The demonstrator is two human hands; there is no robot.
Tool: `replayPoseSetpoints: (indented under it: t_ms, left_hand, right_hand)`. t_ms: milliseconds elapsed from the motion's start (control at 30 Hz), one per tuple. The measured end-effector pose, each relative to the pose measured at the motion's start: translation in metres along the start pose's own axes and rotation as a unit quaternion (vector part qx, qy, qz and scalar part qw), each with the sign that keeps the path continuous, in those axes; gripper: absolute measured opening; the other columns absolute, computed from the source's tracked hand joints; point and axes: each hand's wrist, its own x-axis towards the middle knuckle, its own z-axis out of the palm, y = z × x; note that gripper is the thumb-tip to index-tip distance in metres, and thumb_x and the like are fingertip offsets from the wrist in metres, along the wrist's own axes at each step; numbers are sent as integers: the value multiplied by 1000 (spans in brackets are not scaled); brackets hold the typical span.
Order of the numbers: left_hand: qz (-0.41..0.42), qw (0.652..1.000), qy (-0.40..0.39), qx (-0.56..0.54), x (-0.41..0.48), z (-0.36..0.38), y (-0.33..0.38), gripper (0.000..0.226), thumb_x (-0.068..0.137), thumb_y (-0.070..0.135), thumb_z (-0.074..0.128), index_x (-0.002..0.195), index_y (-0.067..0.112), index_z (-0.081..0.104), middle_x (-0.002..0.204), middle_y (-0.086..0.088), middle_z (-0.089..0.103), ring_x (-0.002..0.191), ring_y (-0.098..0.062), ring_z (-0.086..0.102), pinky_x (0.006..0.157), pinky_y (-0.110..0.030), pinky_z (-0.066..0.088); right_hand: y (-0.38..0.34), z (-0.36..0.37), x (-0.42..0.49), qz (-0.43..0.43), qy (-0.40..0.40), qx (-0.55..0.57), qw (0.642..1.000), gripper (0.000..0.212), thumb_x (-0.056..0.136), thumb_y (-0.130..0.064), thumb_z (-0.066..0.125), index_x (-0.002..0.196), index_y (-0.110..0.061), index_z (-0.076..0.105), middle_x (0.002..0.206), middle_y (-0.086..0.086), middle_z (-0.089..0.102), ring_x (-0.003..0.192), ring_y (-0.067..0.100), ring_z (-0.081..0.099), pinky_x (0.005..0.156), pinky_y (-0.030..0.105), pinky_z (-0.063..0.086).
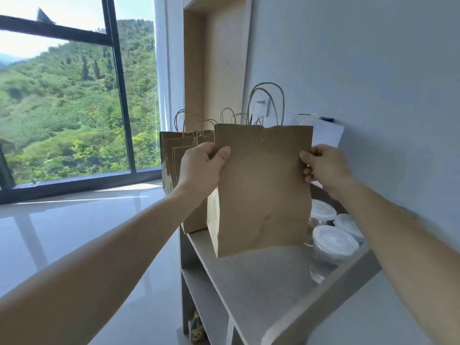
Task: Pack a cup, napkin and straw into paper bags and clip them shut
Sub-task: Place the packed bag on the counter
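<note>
The paper bag (263,190) is held upright over the counter (261,277), its bottom edge seemingly just clear of the surface. The left hand (201,165) pinches the bag's left edge near the top, thumb on the front face. The right hand (323,165) grips the right edge at about the same height. A pink paper clip (262,134) sits at the middle of the closed mouth, below the twisted handles (267,103).

The bag looks packed and clipped, so the step in hand is probably setting it down with the other paper bags (174,155) standing just behind and to the left. To do that well, keep both hands level so the bag lowers flat on its base. Steer it clear of the lidded cups (332,241) close by on the right. Avoid squeezing the sides, which could bow the mouth and work the clip loose. Let go only once the base sits squarely.
</note>
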Motion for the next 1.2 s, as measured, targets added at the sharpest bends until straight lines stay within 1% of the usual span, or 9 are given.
replayPoseSetpoints:
  t_ms: [133,267,467,567,667,733,867,1000,1200]
  left_hand:
    - [-33,999,-10,36,27,36,-39,32,92,32,68,84,1,69,87,-19,71,74,-29,66,72,-44,54]
    - [-62,995,-33,65,47,71,-74,34,91,32,68,85,-2,68,88,-21,71,81,-37,66,75,-48,56]
    - [-105,987,-76,99,75,114,-107,32,90,34,68,72,7,64,59,-3,57,54,-18,49,58,-35,47]
    - [-104,987,-81,90,89,133,-113,34,89,33,69,70,6,62,56,1,51,49,-15,41,52,-28,40]
    - [-99,987,-91,85,97,148,-116,30,89,31,70,67,11,64,51,7,52,43,-9,41,48,-23,38]
    - [-89,987,-91,93,101,158,-117,37,89,29,70,61,9,58,46,11,45,41,-7,37,45,-24,35]
    - [-76,988,-95,93,107,172,-113,40,90,29,69,74,-6,59,57,-5,47,53,-18,38,53,-38,45]
    - [-74,989,-93,90,104,172,-114,45,90,28,70,71,-8,52,58,-8,40,55,-19,33,53,-31,35]
    - [-82,988,-93,95,103,171,-111,51,89,28,71,52,12,41,49,2,33,52,-19,30,51,-29,30]
  right_hand:
    - [41,11,61,25,-55,-18,998,10,98,-15,59,90,-10,61,85,6,62,62,17,58,58,32,56]
    - [79,22,111,46,-97,-30,994,8,99,-13,57,98,-8,63,90,8,64,68,20,63,69,36,59]
    - [120,27,165,69,-117,-37,990,16,99,-8,57,110,2,62,95,15,65,77,24,66,73,36,59]
    - [133,25,183,80,-102,-33,991,17,99,-7,56,110,4,61,92,18,66,78,27,67,80,41,59]
    - [140,20,197,77,-75,-32,994,13,99,-5,54,107,3,60,85,18,65,69,24,66,66,32,59]
    - [143,17,204,75,-58,-30,995,10,99,-3,52,105,1,60,83,20,66,67,24,66,73,37,60]
    - [145,15,213,63,-41,-37,996,8,97,4,50,100,-1,56,80,17,65,71,29,66,86,51,57]
    - [144,17,214,35,-17,-32,999,12,95,2,51,99,-8,55,79,12,68,67,24,69,82,46,59]
    - [145,14,212,20,4,-35,999,11,96,-1,52,101,-10,57,78,9,70,68,23,71,81,46,59]
